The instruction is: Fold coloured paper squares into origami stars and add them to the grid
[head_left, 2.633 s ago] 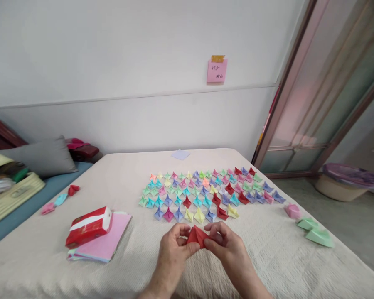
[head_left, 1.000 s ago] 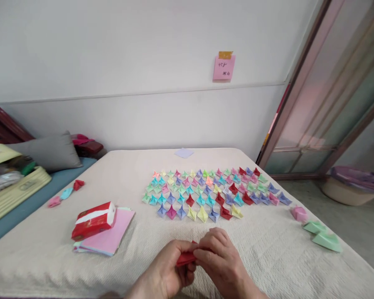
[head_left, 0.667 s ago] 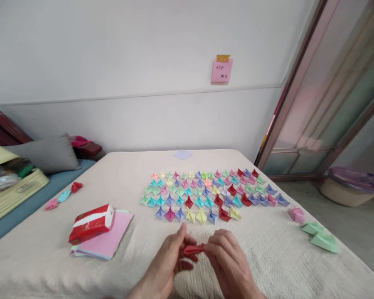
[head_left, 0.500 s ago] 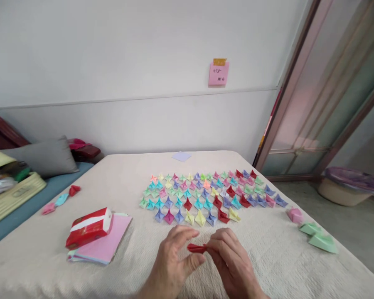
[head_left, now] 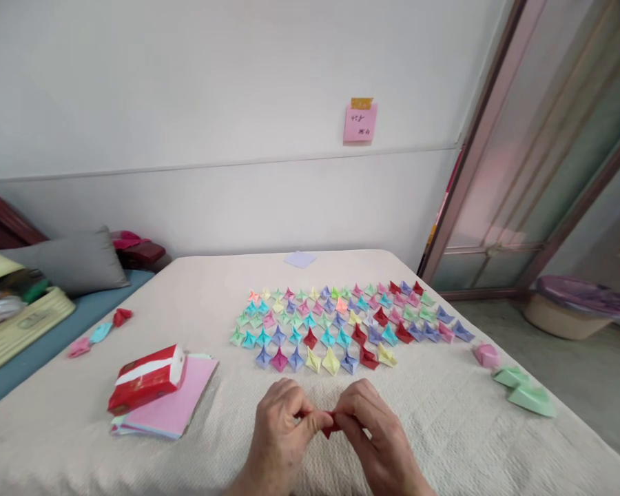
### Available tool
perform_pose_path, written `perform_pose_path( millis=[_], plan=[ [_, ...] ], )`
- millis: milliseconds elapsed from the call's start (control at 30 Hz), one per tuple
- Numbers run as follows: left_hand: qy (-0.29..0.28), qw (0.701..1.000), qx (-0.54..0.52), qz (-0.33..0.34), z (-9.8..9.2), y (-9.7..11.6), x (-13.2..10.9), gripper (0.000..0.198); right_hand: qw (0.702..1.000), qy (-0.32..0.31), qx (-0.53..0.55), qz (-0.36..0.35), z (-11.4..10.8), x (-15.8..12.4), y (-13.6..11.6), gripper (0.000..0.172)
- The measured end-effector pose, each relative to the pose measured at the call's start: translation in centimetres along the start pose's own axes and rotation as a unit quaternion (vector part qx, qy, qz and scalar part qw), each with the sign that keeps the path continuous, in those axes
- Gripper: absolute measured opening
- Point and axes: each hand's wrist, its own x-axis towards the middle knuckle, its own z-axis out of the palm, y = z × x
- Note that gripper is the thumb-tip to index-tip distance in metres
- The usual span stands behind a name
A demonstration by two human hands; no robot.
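Between my two hands is a small folded piece of red paper (head_left: 329,425), mostly covered by the fingers. My left hand (head_left: 284,427) pinches its left end between thumb and fingers. From the other side my right hand (head_left: 372,430) grips the right end, its fingers bent inward. Just beyond the hands stand rows of small folded paper boats (head_left: 331,361) in many colours. The nearest row holds blue, magenta, yellow and red ones.
At left, a red and white packet (head_left: 147,377) lies on a stack of pink paper sheets (head_left: 178,406). Folded green paper pieces (head_left: 532,399) and a pink one (head_left: 486,355) lie near the right edge. A lilac sheet (head_left: 300,259) is by the wall, beneath a pink note (head_left: 360,124).
My left hand was apart from the red paper with fingers spread; it has closed onto the left end. My right hand keeps its grip.
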Motion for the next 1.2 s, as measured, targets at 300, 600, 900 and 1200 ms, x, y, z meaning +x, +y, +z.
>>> perform_pose_path(
  millis=[300, 600, 900, 1200],
  plan=[
    [-0.106, 0.976, -0.154, -0.108, 0.7, 0.7, 0.1, 0.023, 0.996, 0.013, 0.064, 0.062, -0.5, 0.4, -0.3, 0.018],
    [-0.080, 0.989, -0.122, 0.025, 0.8, -1.1, -0.3, 0.021, 0.998, 0.041, 0.033, 0.044, -1.1, 0.2, -0.2, 0.021],
    [-0.082, 0.991, -0.106, 0.023, -0.2, -1.2, 0.4, 0.021, 0.997, 0.022, 0.008, 0.072, -1.7, 0.4, 0.0, 0.022],
    [-0.085, 0.992, -0.063, 0.067, 0.0, -1.0, 0.2, 0.021, 0.997, 0.069, -0.031, -0.030, -1.6, 0.0, 0.2, 0.019]
  ],
)
